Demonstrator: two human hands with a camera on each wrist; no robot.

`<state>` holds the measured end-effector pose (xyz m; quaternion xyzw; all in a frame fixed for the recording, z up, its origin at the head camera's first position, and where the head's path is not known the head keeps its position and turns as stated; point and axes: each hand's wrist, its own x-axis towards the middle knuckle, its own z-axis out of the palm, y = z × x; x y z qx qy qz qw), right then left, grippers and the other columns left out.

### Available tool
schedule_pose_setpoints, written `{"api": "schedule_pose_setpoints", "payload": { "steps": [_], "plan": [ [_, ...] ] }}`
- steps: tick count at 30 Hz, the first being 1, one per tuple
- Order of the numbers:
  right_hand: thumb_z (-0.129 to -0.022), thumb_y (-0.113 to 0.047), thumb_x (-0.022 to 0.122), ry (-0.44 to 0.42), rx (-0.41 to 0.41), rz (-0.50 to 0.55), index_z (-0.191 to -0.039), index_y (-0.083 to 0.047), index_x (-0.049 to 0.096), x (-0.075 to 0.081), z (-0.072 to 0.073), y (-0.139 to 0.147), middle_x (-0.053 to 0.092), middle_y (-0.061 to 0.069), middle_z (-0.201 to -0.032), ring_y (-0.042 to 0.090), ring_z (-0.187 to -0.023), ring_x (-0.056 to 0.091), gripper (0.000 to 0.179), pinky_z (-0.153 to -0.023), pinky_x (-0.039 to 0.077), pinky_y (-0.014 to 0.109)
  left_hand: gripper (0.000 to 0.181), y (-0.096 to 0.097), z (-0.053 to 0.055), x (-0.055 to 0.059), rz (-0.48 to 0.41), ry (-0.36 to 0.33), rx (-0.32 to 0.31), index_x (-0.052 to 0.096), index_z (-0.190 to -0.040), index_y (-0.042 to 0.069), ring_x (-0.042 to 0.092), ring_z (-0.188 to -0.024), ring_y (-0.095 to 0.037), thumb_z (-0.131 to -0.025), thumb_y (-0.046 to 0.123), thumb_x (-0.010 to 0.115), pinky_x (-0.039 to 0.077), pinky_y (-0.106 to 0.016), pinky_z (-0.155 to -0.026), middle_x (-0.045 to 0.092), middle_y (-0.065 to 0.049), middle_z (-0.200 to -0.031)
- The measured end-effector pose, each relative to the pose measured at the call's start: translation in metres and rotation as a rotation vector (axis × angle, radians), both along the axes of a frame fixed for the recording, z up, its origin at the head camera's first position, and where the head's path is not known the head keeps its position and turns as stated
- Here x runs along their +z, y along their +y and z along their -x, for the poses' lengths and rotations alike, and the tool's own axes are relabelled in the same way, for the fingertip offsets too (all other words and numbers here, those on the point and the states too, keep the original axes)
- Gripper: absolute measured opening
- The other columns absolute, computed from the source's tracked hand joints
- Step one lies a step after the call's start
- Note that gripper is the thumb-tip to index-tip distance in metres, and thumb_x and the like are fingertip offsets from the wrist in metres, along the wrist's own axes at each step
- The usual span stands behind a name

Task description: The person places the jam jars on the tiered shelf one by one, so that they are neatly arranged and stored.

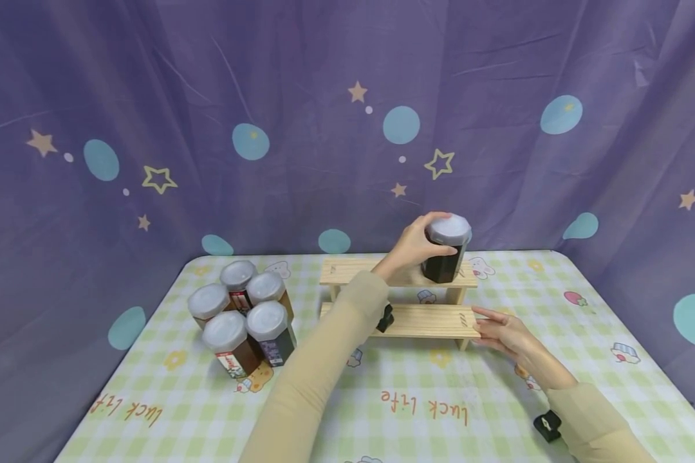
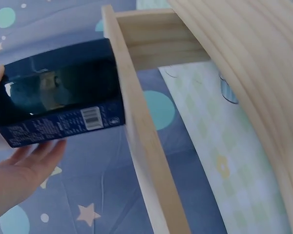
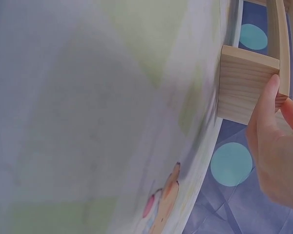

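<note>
My left hand (image 1: 415, 245) grips a dark jar (image 1: 440, 267) with a pale translucent lid near its top, thumb on one side and fingers round the other. The jar is upright at the right end of the upper board of a two-step wooden shelf (image 1: 423, 319). In the left wrist view the base of the jar (image 2: 58, 92) meets the board. At the right end of the lower board, my right hand (image 1: 508, 335) holds the corner of the shelf. The right wrist view shows its fingertips on either side of the board edge, beside a support block (image 3: 246, 83).
Several similar lidded jars (image 1: 226, 331) stand grouped at the left of the table. A green checked cloth (image 1: 423, 431) with printed pictures covers the table. Behind it hangs a purple curtain (image 1: 324, 64) with stars and dots.
</note>
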<state>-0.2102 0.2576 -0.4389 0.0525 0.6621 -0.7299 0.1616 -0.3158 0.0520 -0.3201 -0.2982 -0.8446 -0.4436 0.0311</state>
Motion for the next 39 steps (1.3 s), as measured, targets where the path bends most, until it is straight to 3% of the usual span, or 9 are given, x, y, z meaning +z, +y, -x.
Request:
{"api": "schedule_pose_setpoints", "payload": {
  "steps": [7, 11, 15, 23, 29, 32, 36, 39],
  "plan": [
    [-0.087, -0.002, 0.053, -0.005, -0.003, -0.014, -0.138, 0.004, 0.018, 0.001, -0.001, -0.001, 0.054, 0.004, -0.097, 0.014, -0.081, 0.062, 0.063, -0.079, 0.049, 0.032, 0.057, -0.004, -0.010, 0.004, -0.092, -0.054, 0.036, 0.048, -0.126, 0.020, 0.050, -0.103, -0.019, -0.074, 0.025, 0.072, 0.044, -0.027, -0.079, 0.046, -0.008, -0.119],
    [-0.086, -0.002, 0.054, -0.008, -0.008, -0.019, -0.138, 0.004, 0.018, 0.000, 0.000, 0.000, 0.054, 0.005, -0.099, 0.014, -0.081, 0.062, 0.063, -0.079, 0.048, 0.032, 0.052, -0.008, -0.018, 0.007, -0.154, -0.053, 0.065, 0.051, -0.123, 0.017, 0.049, -0.110, -0.022, -0.075, 0.022, 0.071, 0.042, -0.031, -0.087, 0.045, -0.007, -0.121],
    [-0.087, -0.003, 0.053, -0.005, -0.002, -0.023, -0.138, 0.004, 0.017, 0.001, -0.001, 0.000, 0.054, 0.006, -0.104, 0.014, -0.082, 0.062, 0.063, -0.081, 0.048, 0.033, 0.048, -0.015, -0.027, 0.008, -0.184, -0.023, 0.051, 0.052, -0.122, 0.013, 0.046, -0.114, -0.024, -0.078, 0.019, 0.068, 0.038, -0.031, -0.094, 0.044, -0.007, -0.123],
    [-0.085, -0.007, 0.057, 0.013, 0.017, -0.007, -0.138, 0.004, 0.016, 0.000, -0.002, 0.000, 0.056, 0.002, -0.098, 0.015, -0.083, 0.062, 0.068, -0.081, 0.047, 0.034, 0.045, -0.030, -0.047, 0.006, -0.180, 0.002, 0.023, 0.053, -0.121, 0.011, 0.046, -0.113, -0.022, -0.079, 0.021, 0.067, 0.040, -0.030, -0.092, 0.046, -0.007, -0.122],
    [-0.083, -0.010, 0.061, 0.051, 0.061, 0.040, -0.137, 0.003, 0.024, -0.004, -0.002, 0.004, 0.057, 0.004, -0.097, 0.016, -0.084, 0.063, 0.067, -0.080, 0.048, 0.033, 0.041, -0.039, -0.061, 0.000, -0.185, 0.021, -0.021, 0.054, -0.119, 0.010, 0.047, -0.111, -0.020, -0.081, 0.021, 0.065, 0.040, -0.031, -0.092, 0.049, -0.006, -0.119],
    [-0.085, -0.007, 0.057, 0.032, 0.048, 0.029, -0.138, 0.003, 0.022, -0.002, -0.002, 0.003, 0.058, 0.003, -0.095, 0.016, -0.083, 0.063, 0.064, -0.080, 0.048, 0.033, 0.040, -0.045, -0.077, 0.010, -0.186, -0.003, -0.040, 0.053, -0.119, 0.006, 0.046, -0.110, -0.024, -0.082, 0.018, 0.063, 0.039, -0.036, -0.092, 0.050, -0.010, -0.119],
    [-0.087, -0.004, 0.053, 0.003, 0.025, -0.015, -0.138, 0.004, 0.015, 0.001, -0.002, 0.001, 0.058, 0.001, -0.094, 0.014, -0.082, 0.063, 0.064, -0.081, 0.048, 0.034, 0.040, -0.054, -0.085, 0.009, -0.160, -0.004, -0.049, 0.052, -0.120, 0.007, 0.046, -0.109, -0.022, -0.083, 0.018, 0.062, 0.039, -0.035, -0.092, 0.050, -0.009, -0.118],
    [-0.087, -0.004, 0.053, 0.004, 0.026, -0.015, -0.138, 0.004, 0.015, 0.001, -0.002, 0.000, 0.058, 0.000, -0.093, 0.014, -0.082, 0.063, 0.064, -0.081, 0.047, 0.035, 0.040, -0.059, -0.080, -0.004, -0.139, 0.052, -0.052, 0.054, -0.119, 0.010, 0.048, -0.107, -0.019, -0.082, 0.022, 0.064, 0.041, -0.032, -0.089, 0.052, -0.005, -0.115]
  ]
}}
